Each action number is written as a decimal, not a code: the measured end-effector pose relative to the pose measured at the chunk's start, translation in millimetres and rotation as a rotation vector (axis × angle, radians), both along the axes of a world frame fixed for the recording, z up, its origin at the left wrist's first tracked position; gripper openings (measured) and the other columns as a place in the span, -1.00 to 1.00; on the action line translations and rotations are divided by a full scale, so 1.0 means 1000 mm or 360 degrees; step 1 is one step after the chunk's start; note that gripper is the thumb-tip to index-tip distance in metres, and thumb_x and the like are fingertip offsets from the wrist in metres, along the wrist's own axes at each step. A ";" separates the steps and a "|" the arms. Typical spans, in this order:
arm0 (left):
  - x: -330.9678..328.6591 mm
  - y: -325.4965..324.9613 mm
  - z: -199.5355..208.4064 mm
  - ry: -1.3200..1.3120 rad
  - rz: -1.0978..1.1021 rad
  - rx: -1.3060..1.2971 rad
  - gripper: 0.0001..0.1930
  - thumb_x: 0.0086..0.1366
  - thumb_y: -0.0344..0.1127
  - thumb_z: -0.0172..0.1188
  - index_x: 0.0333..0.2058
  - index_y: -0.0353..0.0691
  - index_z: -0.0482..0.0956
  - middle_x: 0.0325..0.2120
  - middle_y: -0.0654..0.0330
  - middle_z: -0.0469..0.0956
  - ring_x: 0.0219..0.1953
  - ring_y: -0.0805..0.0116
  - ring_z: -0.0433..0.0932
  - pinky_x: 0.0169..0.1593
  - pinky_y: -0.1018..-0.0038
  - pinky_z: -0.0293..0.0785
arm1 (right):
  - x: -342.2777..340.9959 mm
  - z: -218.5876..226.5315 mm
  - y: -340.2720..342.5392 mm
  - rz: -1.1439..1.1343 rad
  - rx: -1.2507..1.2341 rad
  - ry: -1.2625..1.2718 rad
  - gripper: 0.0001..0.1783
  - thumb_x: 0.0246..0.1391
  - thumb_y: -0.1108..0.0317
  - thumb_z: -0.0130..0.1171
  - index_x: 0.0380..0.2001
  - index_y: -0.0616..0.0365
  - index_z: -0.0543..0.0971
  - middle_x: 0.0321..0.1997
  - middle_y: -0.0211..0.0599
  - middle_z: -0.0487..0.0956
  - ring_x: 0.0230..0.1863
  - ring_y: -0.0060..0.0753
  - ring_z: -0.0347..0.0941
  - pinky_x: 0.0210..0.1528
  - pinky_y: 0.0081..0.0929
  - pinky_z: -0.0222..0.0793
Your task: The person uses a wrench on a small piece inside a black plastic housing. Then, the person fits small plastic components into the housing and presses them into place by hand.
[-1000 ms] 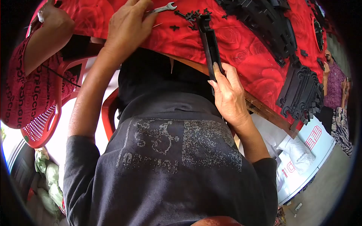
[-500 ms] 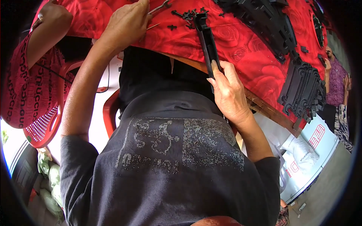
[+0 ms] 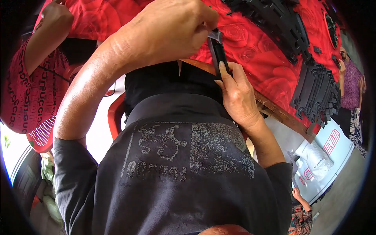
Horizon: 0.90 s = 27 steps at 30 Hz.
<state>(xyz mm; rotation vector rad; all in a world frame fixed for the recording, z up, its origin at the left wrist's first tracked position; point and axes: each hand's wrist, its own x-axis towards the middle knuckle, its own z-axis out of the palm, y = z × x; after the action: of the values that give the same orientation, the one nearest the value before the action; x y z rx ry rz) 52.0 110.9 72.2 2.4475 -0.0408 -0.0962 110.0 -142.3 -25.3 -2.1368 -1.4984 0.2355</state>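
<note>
My right hand (image 3: 239, 96) is closed round the near end of a long, narrow black plastic piece (image 3: 219, 54) with a channel along it. Its thumb presses on the upper face. Over the far end of that piece, my left hand (image 3: 176, 33) is closed on a metal-tipped hand tool (image 3: 215, 36). The shiny tip sticks out below its fingers against the piece; whether it touches cannot be made out. Most of the tool is hidden in the fist.
A red rose-patterned cloth (image 3: 250, 47) covers the table. Black plastic parts (image 3: 270, 25) lie at the far right, with a stack of long black pieces (image 3: 316, 92) near the right edge. Another person's arm (image 3: 49, 37) is at left. A white box (image 3: 329, 156) stands at lower right.
My left hand has moved right with the tool, from the cloth at left to the far end of the black piece. It now hides the small black bits. My right hand has barely moved.
</note>
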 end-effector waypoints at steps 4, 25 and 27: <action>0.011 -0.007 0.006 0.0032 -0.0148 0.0075 -0.85 0.24 -0.40 0.20 -0.40 -0.37 0.65 -0.54 -0.08 0.64 -0.46 -0.07 0.66 -0.34 0.15 0.58 | 0.000 0.001 0.000 -0.0003 0.0000 -0.0001 -0.46 -0.03 0.59 0.33 0.08 0.46 0.49 -0.11 -0.03 0.44 -0.09 0.02 0.50 -0.07 -0.16 0.51; 0.039 -0.003 -0.006 0.0289 -0.0403 0.0610 -0.83 0.23 -0.31 0.24 -0.42 -0.25 0.75 -0.51 0.02 0.67 -0.38 0.05 0.69 -0.28 0.21 0.62 | 0.000 0.001 0.001 0.0000 0.0027 -0.0065 -0.47 -0.04 0.54 0.36 0.05 0.49 0.52 -0.14 -0.05 0.45 -0.14 -0.03 0.51 -0.11 -0.20 0.52; 0.038 -0.003 -0.009 0.0186 -0.0389 0.0595 -0.83 0.24 -0.31 0.24 -0.41 -0.25 0.75 -0.50 0.01 0.68 -0.38 0.05 0.69 -0.28 0.21 0.62 | 0.000 0.001 0.001 0.0005 0.0025 -0.0065 -0.47 -0.04 0.54 0.35 0.05 0.49 0.52 -0.14 -0.05 0.45 -0.14 -0.04 0.51 -0.11 -0.20 0.52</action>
<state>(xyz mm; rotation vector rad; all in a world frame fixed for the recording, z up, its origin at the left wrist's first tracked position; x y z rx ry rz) 89.9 108.2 62.7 2.7936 -0.2946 -0.3855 109.8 -141.2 -24.4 -2.1393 -1.5217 0.1813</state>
